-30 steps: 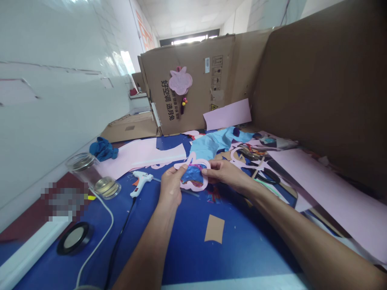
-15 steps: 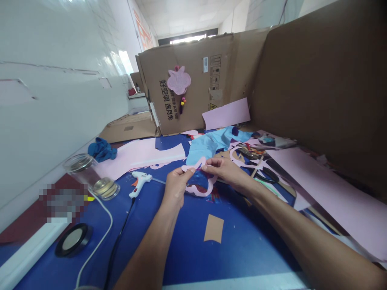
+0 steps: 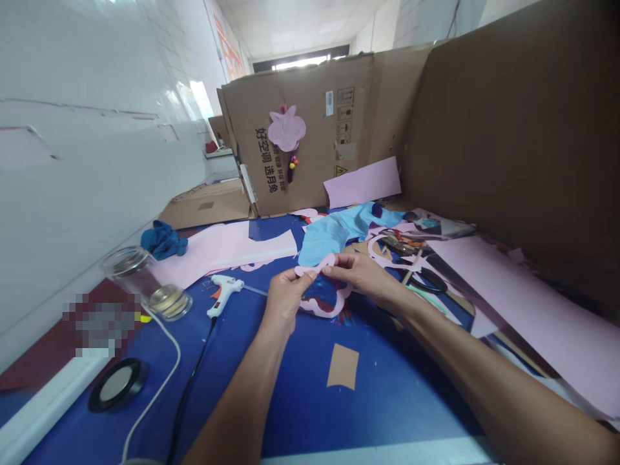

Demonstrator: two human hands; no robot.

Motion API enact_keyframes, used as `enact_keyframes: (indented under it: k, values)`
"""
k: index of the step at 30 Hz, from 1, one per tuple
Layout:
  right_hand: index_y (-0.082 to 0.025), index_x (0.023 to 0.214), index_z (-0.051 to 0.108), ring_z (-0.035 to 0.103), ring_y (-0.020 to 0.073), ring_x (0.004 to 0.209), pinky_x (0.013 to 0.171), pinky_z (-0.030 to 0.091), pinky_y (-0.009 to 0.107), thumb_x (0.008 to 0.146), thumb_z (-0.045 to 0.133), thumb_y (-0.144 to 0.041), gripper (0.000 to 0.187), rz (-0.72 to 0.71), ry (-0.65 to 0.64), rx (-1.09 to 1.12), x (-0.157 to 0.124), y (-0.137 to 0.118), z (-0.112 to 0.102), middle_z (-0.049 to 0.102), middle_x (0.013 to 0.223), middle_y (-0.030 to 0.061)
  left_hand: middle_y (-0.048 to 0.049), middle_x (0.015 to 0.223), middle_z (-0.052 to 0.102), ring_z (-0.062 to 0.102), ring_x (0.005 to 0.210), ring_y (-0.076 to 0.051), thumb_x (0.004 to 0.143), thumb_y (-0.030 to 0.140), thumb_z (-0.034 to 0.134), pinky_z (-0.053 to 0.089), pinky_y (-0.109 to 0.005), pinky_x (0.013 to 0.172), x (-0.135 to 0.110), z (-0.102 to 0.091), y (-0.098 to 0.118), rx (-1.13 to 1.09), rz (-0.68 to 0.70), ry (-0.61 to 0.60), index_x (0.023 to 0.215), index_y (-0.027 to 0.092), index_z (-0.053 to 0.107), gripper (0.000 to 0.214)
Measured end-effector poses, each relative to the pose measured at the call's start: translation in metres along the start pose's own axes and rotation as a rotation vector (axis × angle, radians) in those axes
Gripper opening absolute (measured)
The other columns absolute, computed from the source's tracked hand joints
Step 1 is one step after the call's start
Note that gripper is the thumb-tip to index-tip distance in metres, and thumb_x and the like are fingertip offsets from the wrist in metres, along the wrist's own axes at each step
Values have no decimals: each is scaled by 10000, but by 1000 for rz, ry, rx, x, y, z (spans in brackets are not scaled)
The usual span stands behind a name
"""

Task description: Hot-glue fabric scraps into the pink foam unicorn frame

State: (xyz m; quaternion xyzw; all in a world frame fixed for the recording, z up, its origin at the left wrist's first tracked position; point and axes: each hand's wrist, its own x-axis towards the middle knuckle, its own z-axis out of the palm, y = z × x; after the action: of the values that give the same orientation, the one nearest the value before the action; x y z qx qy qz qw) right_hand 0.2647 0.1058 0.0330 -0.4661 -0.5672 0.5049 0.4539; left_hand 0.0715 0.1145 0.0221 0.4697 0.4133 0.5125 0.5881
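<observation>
Grip of left hand (image 3: pixel 283 300) and right hand (image 3: pixel 358 274) on pink cutout (image 3: pixel 317 263)

hands (image 3: pixel 282 302): 2 | held pink cutouts (image 3: pixel 320 262): 1 | hot glue guns (image 3: pixel 223 294): 1 | glass jars (image 3: pixel 145 283): 1

A craft workroom of some kind: a white tiled wall (image 3: pixel 87 161) runs beside a blue-topped desk (image 3: pixel 387 413) littered with pink cut-outs (image 3: pixel 329 260), pink sheets (image 3: pixel 533 316) and a hot glue gun (image 3: pixel 223 294), with flattened cardboard cartons (image 3: pixel 300 135) standing behind
</observation>
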Motion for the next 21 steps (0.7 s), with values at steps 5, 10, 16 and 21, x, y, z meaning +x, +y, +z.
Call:
enact_keyframes:
  k: [5, 10, 16, 21]
  values:
    - [-172, 840, 720, 543, 121, 569, 529, 394, 256, 798, 850, -590, 440, 3, 3, -21, -2, 0, 0, 631, 686, -28, -51, 735, 764, 627, 608, -148, 637, 424, 969, 464, -243, 556, -1, 2, 1, 35, -7, 2, 854, 141, 856, 373]
    - [-182, 832, 736, 548, 123, 546, 509, 385, 253, 819, 839, -548, 381, 1, 15, -29, -2, 0, 0, 650, 672, -17, -57, 753, 766, 631, 647, -157, 648, 425, 956, 460, -241, 569, -1, 2, 0, 49, 10, -5, 851, 145, 857, 360]
    - [-178, 832, 754, 555, 124, 570, 530, 405, 252, 807, 851, -531, 367, -1, 23, -23, -1, 0, 0, 662, 680, -13, -60, 766, 770, 623, 681, -156, 656, 418, 944, 456, -237, 596, -1, 1, 1, 64, 23, -9, 854, 144, 862, 347]
    - [-170, 845, 766, 560, 126, 576, 529, 409, 251, 797, 854, -537, 380, 4, 28, -21, -2, -1, 1, 682, 691, -2, -62, 757, 768, 633, 678, -160, 655, 420, 948, 472, -246, 610, -1, 2, 1, 66, 17, -6, 849, 142, 859, 351]
